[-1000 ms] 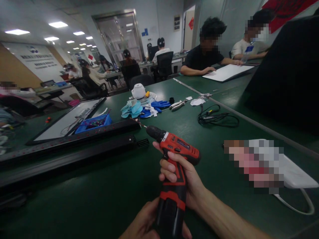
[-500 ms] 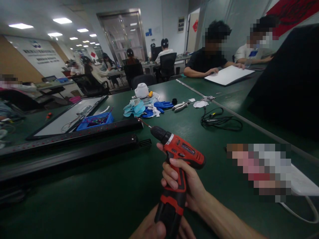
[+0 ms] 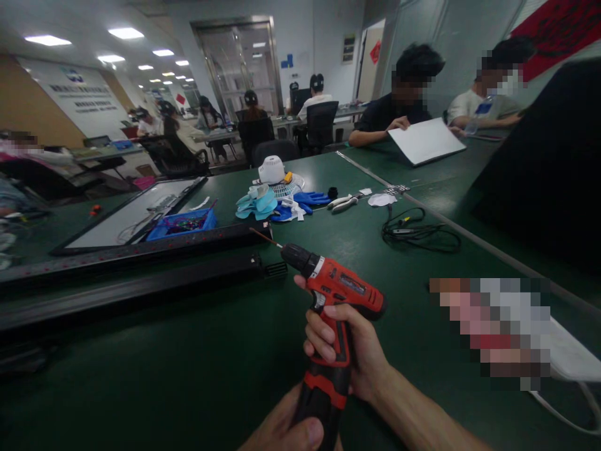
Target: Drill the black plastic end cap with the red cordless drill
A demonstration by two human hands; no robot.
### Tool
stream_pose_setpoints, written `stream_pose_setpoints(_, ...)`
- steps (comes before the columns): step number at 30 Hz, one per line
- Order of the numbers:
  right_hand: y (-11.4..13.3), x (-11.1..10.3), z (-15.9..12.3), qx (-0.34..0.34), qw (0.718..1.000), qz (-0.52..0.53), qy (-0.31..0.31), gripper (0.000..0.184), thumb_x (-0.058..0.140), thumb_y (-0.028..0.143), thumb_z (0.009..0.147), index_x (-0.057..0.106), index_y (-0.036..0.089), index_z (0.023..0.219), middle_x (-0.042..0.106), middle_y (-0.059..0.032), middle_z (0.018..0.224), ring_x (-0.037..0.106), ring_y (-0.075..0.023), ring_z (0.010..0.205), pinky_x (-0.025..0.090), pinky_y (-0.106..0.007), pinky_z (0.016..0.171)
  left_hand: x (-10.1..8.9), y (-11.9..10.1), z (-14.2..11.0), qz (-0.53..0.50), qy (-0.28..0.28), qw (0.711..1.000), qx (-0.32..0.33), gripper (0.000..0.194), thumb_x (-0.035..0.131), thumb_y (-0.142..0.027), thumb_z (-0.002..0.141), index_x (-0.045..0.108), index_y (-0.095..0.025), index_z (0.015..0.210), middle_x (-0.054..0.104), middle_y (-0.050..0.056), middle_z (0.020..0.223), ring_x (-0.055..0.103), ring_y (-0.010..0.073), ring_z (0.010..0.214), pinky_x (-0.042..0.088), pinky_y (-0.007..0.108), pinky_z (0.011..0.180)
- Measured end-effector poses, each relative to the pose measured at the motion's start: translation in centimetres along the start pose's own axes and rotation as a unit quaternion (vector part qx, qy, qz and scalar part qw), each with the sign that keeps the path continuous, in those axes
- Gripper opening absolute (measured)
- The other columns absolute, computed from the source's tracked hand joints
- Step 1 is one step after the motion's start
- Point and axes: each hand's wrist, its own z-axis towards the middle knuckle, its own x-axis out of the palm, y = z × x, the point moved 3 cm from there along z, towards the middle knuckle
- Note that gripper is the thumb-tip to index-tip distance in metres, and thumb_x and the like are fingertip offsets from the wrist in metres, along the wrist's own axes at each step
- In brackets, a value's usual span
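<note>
A red and black cordless drill [image 3: 350, 285] is held above the green table, its thin bit pointing to the far left. My right hand [image 3: 345, 332] is wrapped around the drill's handle, with the index finger stretched forward past the trigger. Below it, my left hand [image 3: 293, 423] grips the black battery base, the thumb lying across its front; the rest of its fingers are mostly hidden behind the base.
Two long black bars [image 3: 141, 289] lie at left, near a blue bin [image 3: 183, 224] of small parts. Beyond the drill are blue gloves [image 3: 310, 199], pliers [image 3: 344, 203], a white fan part [image 3: 272, 170] and a coiled black cable [image 3: 417, 232]. A co-worker [image 3: 389, 119] sits across.
Both hands still hold the drill in nearly the same place. The view has shifted slightly. Across the table, the co-worker has tilted up the white panel.
</note>
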Motion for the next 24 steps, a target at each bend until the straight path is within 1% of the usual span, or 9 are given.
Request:
stream_pose_setpoints(4,0.0,0.1,-0.1,0.002,1.0,0.007,0.014,0.056,0.05,0.027,0.096,0.052,0.014,0.15,0.054,0.0052,0.06,0.043,-0.0082,0.045,0.052,-0.028,0.067,-0.5,0.8,-0.1,-0.001,-0.005,1.0,-0.016,0.076,0.069,-0.062,0.087,0.047,-0.016,0.143,0.054,0.002,0.074,0.05,0.0112,0.062,0.039,0.022,0.058)
stream_pose_setpoints(6,0.0,0.1,0.0,0.002,1.0,0.011,0.015,0.052,0.049,0.031,0.099,0.054,0.013,0.148,0.054,0.005,0.061,0.042,-0.0082,0.045,0.052,-0.028,0.067,-0.4,0.7,0.0,0.0,-0.005,1.0,-0.02,0.081,0.07,-0.064,0.085,0.043,-0.016,0.146,0.053,0.001,0.074,0.048,0.0101,0.06,0.039,0.021,0.057)
stream_pose_setpoints(8,0.0,0.1,0.1,0.003,1.0,0.018,0.02,0.052,0.047,0.039,0.103,0.056,0.011,0.145,0.054,0.0048,0.061,0.041,-0.0081,0.045,0.053,-0.028,0.066,-0.3,0.4,0.0,0.011,-0.003,1.0,-0.026,0.083,0.07,-0.065,0.085,0.042,-0.016,0.147,0.053,0.001,0.074,0.045,0.0092,0.059,0.037,0.021,0.057)
stream_pose_setpoints(12,-0.1,0.1,0.2,0.015,0.999,0.032,0.027,0.067,0.04,0.06,0.104,0.059,0.007,0.142,0.055,0.0037,0.061,0.041,-0.0083,0.044,0.052,-0.028,0.064,-0.3,-0.4,0.0,0.05,-0.018,0.998,-0.024,0.083,0.071,-0.066,0.083,0.046,-0.017,0.145,0.055,0.003,0.082,0.046,0.0093,0.061,0.039,0.023,0.061)
stream_pose_setpoints(15,-0.1,0.1,0.2,0.023,0.999,0.037,0.023,0.074,0.038,0.064,0.103,0.059,0.004,0.141,0.056,0.0027,0.062,0.043,-0.0084,0.043,0.053,-0.028,0.064,0.0,-0.8,0.0,0.046,-0.018,0.998,-0.035,0.088,0.072,-0.07,0.08,0.045,-0.018,0.145,0.058,0.006,0.086,0.049,0.0115,0.065,0.039,0.025,0.063)
stream_pose_setpoints(18,-0.2,0.0,0.1,0.025,0.999,0.035,0.02,0.073,0.041,0.064,0.102,0.06,0.004,0.139,0.056,0.0025,0.062,0.043,-0.0084,0.043,0.053,-0.028,0.064,0.7,-1.5,0.1,0.061,-0.028,0.996,-0.053,0.088,0.07,-0.071,0.08,0.046,-0.017,0.145,0.06,0.007,0.087,0.052,0.0137,0.068,0.041,0.027,0.066)
stream_pose_setpoints(20,-0.4,0.0,0.1,0.025,0.999,0.033,0.019,0.069,0.045,0.061,0.102,0.062,0.005,0.138,0.055,0.0036,0.061,0.041,-0.0077,0.043,0.053,-0.027,0.063,1.3,-2.3,0.1,0.079,-0.024,0.995,-0.057,0.086,0.068,-0.073,0.081,0.047,-0.017,0.143,0.06,0.007,0.088,0.053,0.0149,0.07,0.044,0.03,0.07)
stream_pose_setpoints(22,-0.3,0.1,0.1,0.024,0.999,0.028,0.017,0.057,0.054,0.052,0.101,0.064,0.007,0.134,0.05,0.0065,0.057,0.036,-0.0062,0.041,0.052,-0.025,0.061,1.8,-3.5,0.0,0.106,-0.005,0.992,-0.065,0.087,0.066,-0.076,0.081,0.049,-0.018,0.143,0.06,0.007,0.089,0.057,0.017,0.073,0.047,0.033,0.074)
stream_pose_setpoints(24,0.4,0.3,0.2,0.017,1.0,0.018,0.007,0.042,0.063,0.036,0.097,0.067,0.009,0.13,0.045,0.0093,0.054,0.031,-0.0046,0.04,0.051,-0.023,0.058,1.7,-5.4,-0.4,0.172,-0.002,0.983,-0.064,0.087,0.064,-0.078,0.08,0.051,-0.019,0.144,0.063,0.008,0.093,0.06,0.0198,0.078,0.05,0.036,0.079)
